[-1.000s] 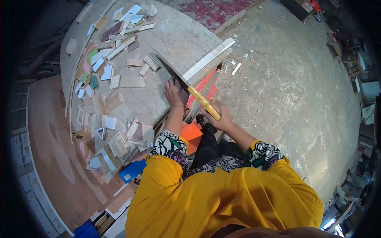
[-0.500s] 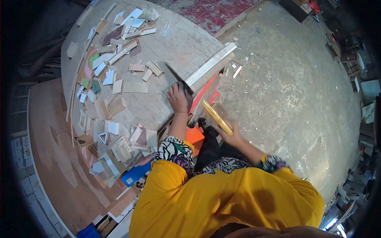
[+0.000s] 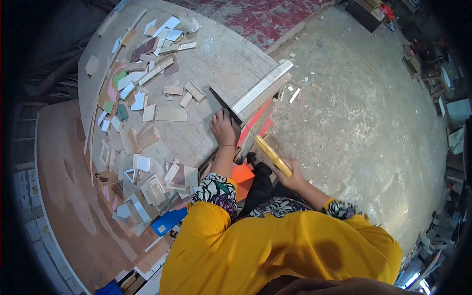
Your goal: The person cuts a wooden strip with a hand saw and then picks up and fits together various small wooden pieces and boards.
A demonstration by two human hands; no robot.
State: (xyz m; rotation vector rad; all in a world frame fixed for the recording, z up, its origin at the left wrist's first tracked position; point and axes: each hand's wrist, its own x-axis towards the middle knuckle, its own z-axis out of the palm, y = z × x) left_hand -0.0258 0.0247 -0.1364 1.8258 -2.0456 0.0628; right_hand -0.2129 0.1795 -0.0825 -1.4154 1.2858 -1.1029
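Just off the near edge of the table point(image 3: 196, 135), the right hand point(image 3: 291, 176) is wrapped round the yellow handle of a saw point(image 3: 272, 154), while the left hand point(image 3: 223, 129) lies bent-fingered at that edge; whether it grasps anything, I cannot tell. A pale bar point(image 3: 262, 86) sits at the table's right end, and offcuts point(image 3: 172, 114) litter its grey left part. Concrete floor point(image 3: 354, 128), strewn with chips, spreads to the table's right, red tiles point(image 3: 260, 19) lie beyond it, and a brown board point(image 3: 61, 187) flanks its left.

The handle point(image 3: 274, 156) is yellow, the blade point(image 3: 226, 105) apparently dark, cuffs point(image 3: 216, 195) floral
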